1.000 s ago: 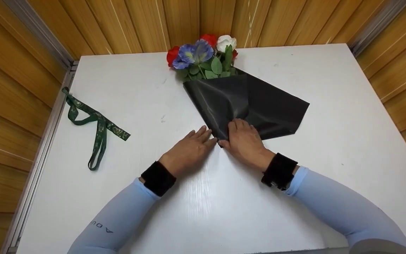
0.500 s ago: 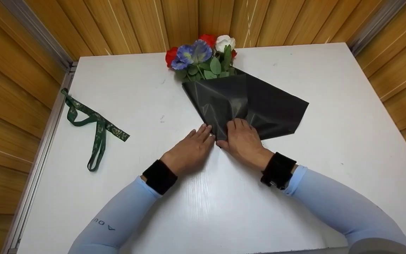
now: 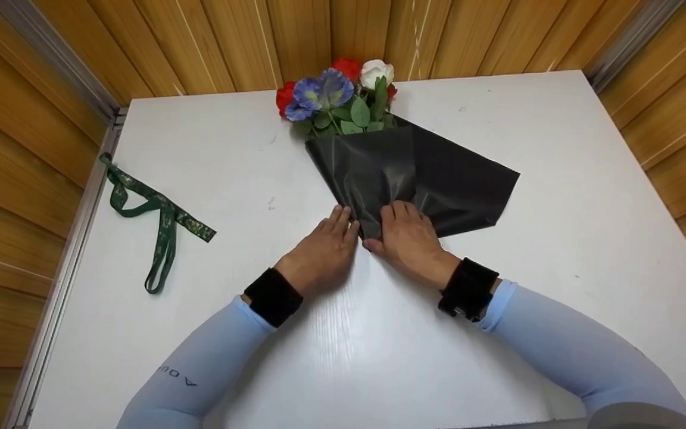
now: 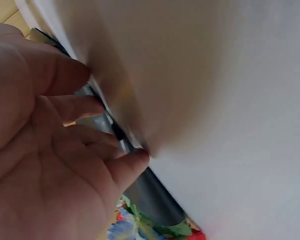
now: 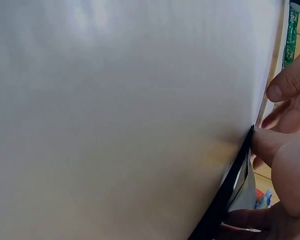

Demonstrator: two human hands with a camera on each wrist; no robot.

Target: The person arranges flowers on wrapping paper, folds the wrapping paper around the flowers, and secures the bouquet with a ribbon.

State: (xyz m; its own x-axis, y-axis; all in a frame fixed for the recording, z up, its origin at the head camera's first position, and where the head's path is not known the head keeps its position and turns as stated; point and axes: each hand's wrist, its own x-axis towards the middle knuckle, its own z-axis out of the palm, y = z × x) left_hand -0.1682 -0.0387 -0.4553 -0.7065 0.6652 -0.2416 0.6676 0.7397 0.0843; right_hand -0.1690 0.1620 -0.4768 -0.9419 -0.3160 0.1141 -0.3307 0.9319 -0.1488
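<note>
- Change over the last second: left hand (image 3: 320,256) shifted slightly towards the lower left edge of the black wrapper (image 3: 379,167); folds now crease the front of the sheet between the two hands, where it lay smoother.
- Left hand: palm down, fingers nearly straight, their tips touching the wrapper's edge; no thing enclosed by them.
- Right hand (image 3: 409,241): fingers bent over the wrapper's narrow lower end, thumb at its tip, the sheet gripped between.
- Black wrapper: lying near the centre of the white table (image 3: 545,268), folded across from the left; its right portion spread flat, ending in an angular corner.
- Flowers, emerging from the wrapper's upper left opening: blue-violet blooms (image 3: 322,92) in front, red blooms (image 3: 346,70) behind and at both sides, a white bloom (image 3: 377,74) to the right, green leaves (image 3: 360,112) below.
- Green ribbon (image 3: 161,205): patterned, loosely looped on the table, well to the left of the hands.
- Forearms: pale blue sleeves (image 3: 581,345), with a black band (image 3: 273,297) at each wrist.
- Surround: wood-patterned panels (image 3: 355,30) behind and at both sides; metal rail (image 3: 66,268) along the table's left edge.
</note>
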